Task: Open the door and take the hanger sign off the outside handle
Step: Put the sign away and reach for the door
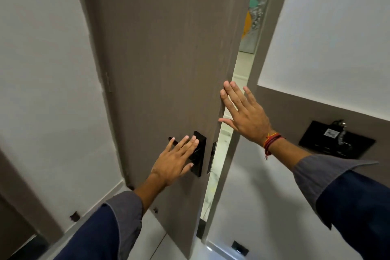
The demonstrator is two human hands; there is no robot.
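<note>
A grey-brown door (164, 48) stands partly ajar, with a narrow gap on its right side. My left hand (176, 159) hovers with fingers spread over the black inside lever handle (172, 140) and its black lock plate (200, 148). My right hand (242, 112) is flat and open against the door's free edge, above the latch. Neither hand holds anything. The outside handle and the hanger sign are hidden behind the door.
The door frame (266, 38) rises right of the gap. Through the gap I see a bright corridor with a colourful picture (254, 17). A black switch panel (335, 140) sits on the right wall. White walls flank both sides.
</note>
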